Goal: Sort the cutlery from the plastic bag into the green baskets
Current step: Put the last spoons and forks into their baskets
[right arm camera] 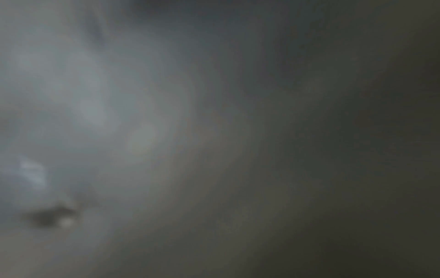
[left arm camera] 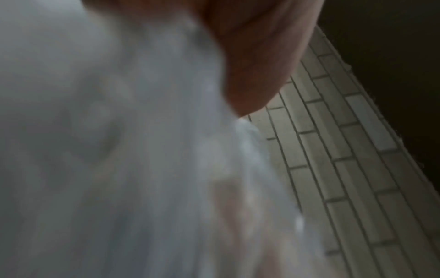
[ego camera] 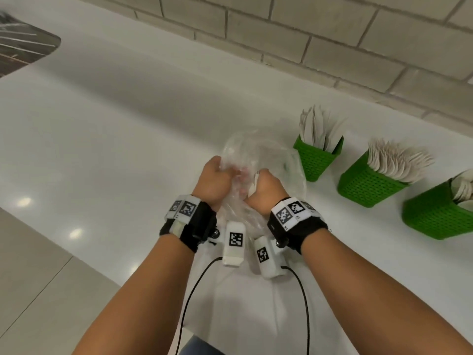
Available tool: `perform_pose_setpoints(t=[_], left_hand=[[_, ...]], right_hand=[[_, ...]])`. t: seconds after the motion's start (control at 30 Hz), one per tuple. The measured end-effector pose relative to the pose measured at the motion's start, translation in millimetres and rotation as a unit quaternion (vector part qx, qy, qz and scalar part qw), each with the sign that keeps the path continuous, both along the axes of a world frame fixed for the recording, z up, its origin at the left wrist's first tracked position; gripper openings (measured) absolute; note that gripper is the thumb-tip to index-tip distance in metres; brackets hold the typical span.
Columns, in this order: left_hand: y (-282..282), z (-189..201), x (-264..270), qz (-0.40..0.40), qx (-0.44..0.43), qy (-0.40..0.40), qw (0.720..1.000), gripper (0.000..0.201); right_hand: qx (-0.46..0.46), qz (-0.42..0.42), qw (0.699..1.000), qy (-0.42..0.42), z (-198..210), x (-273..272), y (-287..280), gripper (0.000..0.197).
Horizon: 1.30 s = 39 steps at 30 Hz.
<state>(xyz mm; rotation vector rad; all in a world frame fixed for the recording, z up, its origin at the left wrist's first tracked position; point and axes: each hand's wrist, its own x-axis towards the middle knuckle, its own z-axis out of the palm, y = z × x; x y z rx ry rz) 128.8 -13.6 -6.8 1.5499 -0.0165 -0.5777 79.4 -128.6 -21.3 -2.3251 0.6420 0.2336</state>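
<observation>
- The clear plastic bag (ego camera: 258, 160) lies crumpled on the white counter (ego camera: 128, 129), a little below the middle of the head view, with both hands on it.
- The left hand (ego camera: 214, 181) curls its fingers round a bunch of the film at the bag's 9 o'clock side.
- The right hand (ego camera: 266, 188) is closed as a fist at the bag's 5 o'clock side, gripping the film together with some white cutlery (ego camera: 254, 185); which kind of piece it is, I cannot tell.
- The film is thin, glossy and wrinkled, and the fingers show through it as pink patches.
- In the left wrist view the bag (left arm camera: 119, 150) is a blurred grey-white sheet covering most of the picture, with part of the left hand (left arm camera: 257, 56) above it.
- The right wrist view is only a grey blur.
- From the bag towards 3 o'clock three green baskets stand in a row: the nearest basket (ego camera: 316, 160) is just beside the bag, the middle basket (ego camera: 368, 185) is next, and the far basket (ego camera: 435, 216) is by the edge of the picture.
- The baskets are of perforated plastic, squarish, and each holds upright white cutlery.
- A wall of pale bricks (ego camera: 332, 47) runs behind the counter at 12 to 2 o'clock.
- Both wrists carry black bands with white marker blocks, and black cables hang from them.
</observation>
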Motion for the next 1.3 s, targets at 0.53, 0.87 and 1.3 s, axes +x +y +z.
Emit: perform_pose_setpoints(t=[0.53, 0.87, 1.3], left_hand=[[4.7, 5.6, 8.6, 0.029, -0.106, 0.043, 0.993, 0.048], [15.3, 17.4, -15.3, -0.138, 0.170, -0.028, 0.975, 0.069], [-14.3, 2.4, -32.0, -0.067, -0.050, -0.036, 0.996, 0.015]], right_hand=[[0.345, -0.008, 0.938, -0.038, 10.5, -34.3, -4.0, 0.035], [0.263, -0.116, 0.903, -0.320, 40.8, -32.8, -17.8, 0.018], [0.146, -0.076, 0.964, -0.208, 30.4, -36.8, -37.8, 0.034]])
